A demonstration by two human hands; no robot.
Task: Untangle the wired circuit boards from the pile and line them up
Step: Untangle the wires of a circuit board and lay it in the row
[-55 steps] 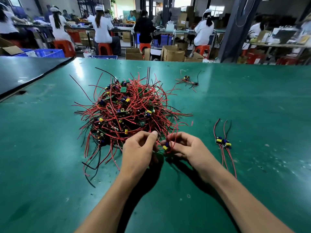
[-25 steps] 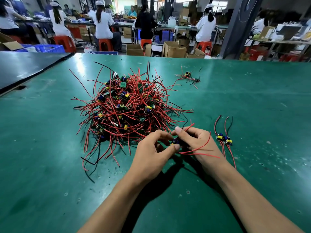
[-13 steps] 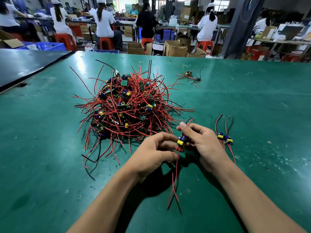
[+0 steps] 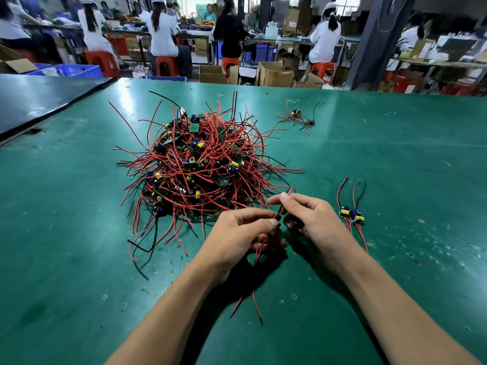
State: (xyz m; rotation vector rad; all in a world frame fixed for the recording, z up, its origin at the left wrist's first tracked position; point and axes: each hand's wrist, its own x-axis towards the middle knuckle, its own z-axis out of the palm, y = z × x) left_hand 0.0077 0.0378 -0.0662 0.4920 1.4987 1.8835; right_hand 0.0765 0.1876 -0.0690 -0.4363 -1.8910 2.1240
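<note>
Two boards (image 4: 351, 214) lined up; 3rd now free of pile (image 4: 200, 164), left hand (image 4: 242, 230) & right hand (image 4: 311, 219) pinching its wires (image 4: 259, 242), ready to place.

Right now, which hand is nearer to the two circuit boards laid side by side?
Right. The right hand, pinching red wires, is just left of the two circuit boards, not touching; the left hand, holding the same wires, is farther left.

What the red wires (image 4: 254, 299) lead to, between left hand (image 4: 237, 233) and right hand (image 4: 313, 222), is hidden by curled fingers. Pile (image 4: 200, 164): lower boards buried under wire, uncountable. Far cluster (image 4: 297, 117) too small to make out; both forearms cut by the bottom edge.
</note>
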